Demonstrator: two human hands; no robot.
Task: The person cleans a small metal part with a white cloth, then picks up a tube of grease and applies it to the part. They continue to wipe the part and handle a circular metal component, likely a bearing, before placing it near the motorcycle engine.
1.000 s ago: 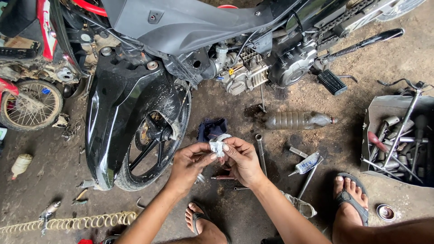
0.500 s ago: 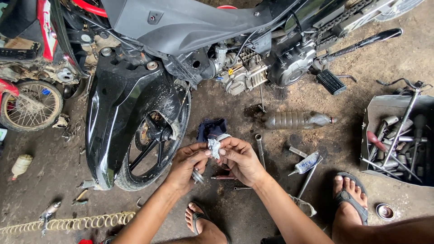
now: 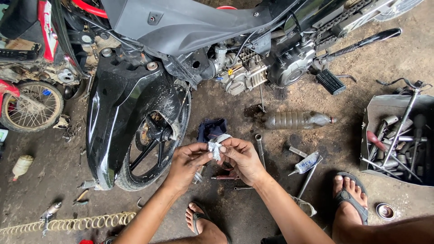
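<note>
My left hand [image 3: 186,163] and my right hand [image 3: 242,158] meet in front of me over the dirt floor. Both pinch a small crumpled whitish piece, like a rag or wrapper [image 3: 216,147], between thumb and fingertips. Just beyond the hands lies a dark blue cloth [image 3: 210,129]. A black motorcycle [image 3: 181,27] stands ahead, its front wheel [image 3: 151,144] and black fender [image 3: 115,113] just left of my left hand, its engine [image 3: 253,68] further up.
A dusty plastic bottle [image 3: 296,120] lies on the ground right of centre. A spanner [image 3: 260,149], a small tube [image 3: 307,162] and other tools lie near my right hand. A grey box of tools [image 3: 375,108] sits at right. My sandalled feet [image 3: 348,199] rest below. A coiled hose [image 3: 81,222] lies lower left.
The hands have stayed in place; the fingers have shifted slightly on the whitish piece, turning it between them.
</note>
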